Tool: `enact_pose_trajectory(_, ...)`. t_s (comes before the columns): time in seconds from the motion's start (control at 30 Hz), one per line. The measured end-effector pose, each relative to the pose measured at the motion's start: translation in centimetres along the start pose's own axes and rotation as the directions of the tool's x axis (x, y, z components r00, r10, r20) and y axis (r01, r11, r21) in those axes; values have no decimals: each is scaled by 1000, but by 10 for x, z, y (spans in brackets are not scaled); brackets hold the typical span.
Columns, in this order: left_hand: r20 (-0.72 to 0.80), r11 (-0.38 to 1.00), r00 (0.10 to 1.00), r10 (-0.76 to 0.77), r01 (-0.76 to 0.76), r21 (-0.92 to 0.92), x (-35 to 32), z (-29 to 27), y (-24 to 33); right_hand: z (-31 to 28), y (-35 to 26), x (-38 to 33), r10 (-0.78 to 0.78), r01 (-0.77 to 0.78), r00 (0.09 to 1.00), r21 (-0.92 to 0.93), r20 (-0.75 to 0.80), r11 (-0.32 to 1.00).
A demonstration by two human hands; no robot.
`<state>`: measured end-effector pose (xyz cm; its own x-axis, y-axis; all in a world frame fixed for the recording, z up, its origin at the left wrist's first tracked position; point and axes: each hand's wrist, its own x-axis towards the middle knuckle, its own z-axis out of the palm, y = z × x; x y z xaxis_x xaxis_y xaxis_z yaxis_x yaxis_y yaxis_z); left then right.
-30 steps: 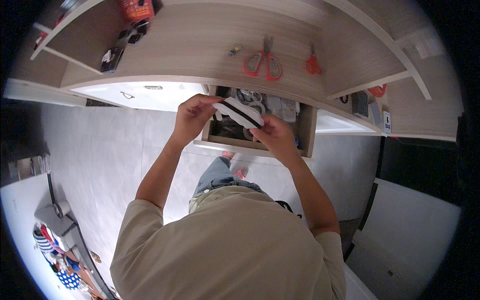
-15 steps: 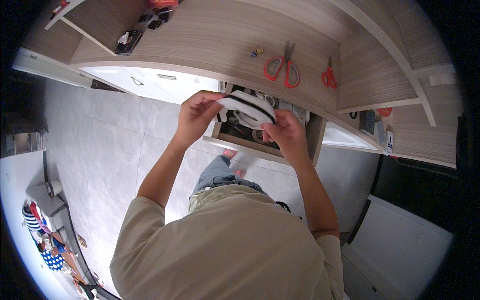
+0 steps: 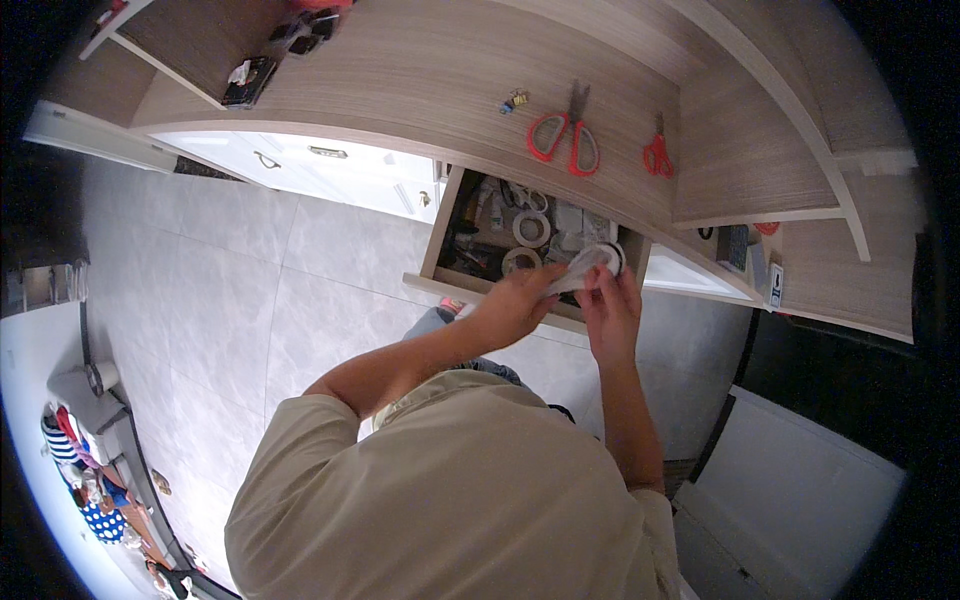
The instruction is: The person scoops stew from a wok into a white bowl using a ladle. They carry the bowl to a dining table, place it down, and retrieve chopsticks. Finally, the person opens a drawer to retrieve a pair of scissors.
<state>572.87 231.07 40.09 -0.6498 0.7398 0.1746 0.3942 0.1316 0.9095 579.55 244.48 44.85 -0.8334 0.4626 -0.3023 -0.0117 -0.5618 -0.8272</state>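
Note:
A wooden drawer stands pulled out below the desk top. Over its right half, both hands hold a whitish, translucent bag-like item with a round white, dark-edged part at its far end. My left hand is closed on the near left end of it. My right hand has its fingers closed round the other side, close to the round part. What exactly the item is, I cannot make out. Inside the drawer lie a white tape roll, a second roll and other small things, partly hidden by my hands.
Large red-handled scissors and a smaller red pair lie on the desk top, beside some small binder clips. A dark tissue pack is at the left. White cabinet doors flank the drawer; shelves rise at the right.
Both hands have moved with the whitish item toward the right side of the drawer. My left arm now reaches across my front, and more of the drawer's contents show.

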Motion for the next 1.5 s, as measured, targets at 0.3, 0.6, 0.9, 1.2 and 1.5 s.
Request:
enact_pose_trajectory(0.3,102,990,995,22,-36,137,10,18,-17,-39,-11,-42,-6,-26,990,-228,-139,973)
enact_pose_trajectory(0.6,-66,994,998,6,2,107,84,-96,-44,-101,25,-53,76,-81,996,-628,-34,774)
enact_pose_trajectory(0.9,583,924,762,-283,52,380,60,-82,-57,-88,42,-61,388,7,919,-985,76,175)
enact_pose_trajectory(1.2,322,819,832,452,-530,221,64,-62,9,-77,37,-53,407,-295,913,-702,-9,647)
enact_pose_trajectory(1.5,283,934,902,325,-260,-245,17,16,21,-75,28,-30,308,-309,951,83,26,948)
